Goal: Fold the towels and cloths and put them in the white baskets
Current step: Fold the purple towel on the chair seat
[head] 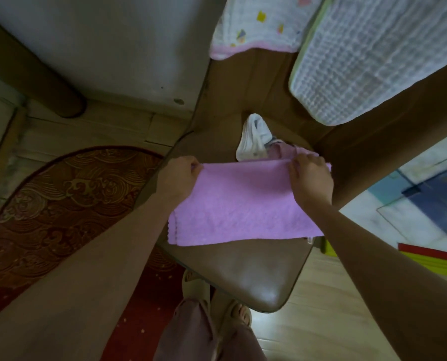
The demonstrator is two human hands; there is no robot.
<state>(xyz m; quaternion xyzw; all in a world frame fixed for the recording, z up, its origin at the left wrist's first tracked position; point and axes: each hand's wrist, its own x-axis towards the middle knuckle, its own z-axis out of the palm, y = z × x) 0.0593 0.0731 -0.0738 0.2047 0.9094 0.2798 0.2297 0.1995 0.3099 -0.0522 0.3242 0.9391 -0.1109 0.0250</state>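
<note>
Over glossy table (256, 282), fluffy pink towel (243, 204).

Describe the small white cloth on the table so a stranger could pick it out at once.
Start at the brown table, where both hands hold a pink towel flat. Just beyond that towel's far edge lies the white cloth, a small crumpled bundle. Unlike the big patterned blanket and quilted pad farther back, it is plain and bunched.

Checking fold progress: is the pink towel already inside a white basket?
No, the pink towel lies spread on the brown table, with the left hand and right hand pinching its far edge.
</note>
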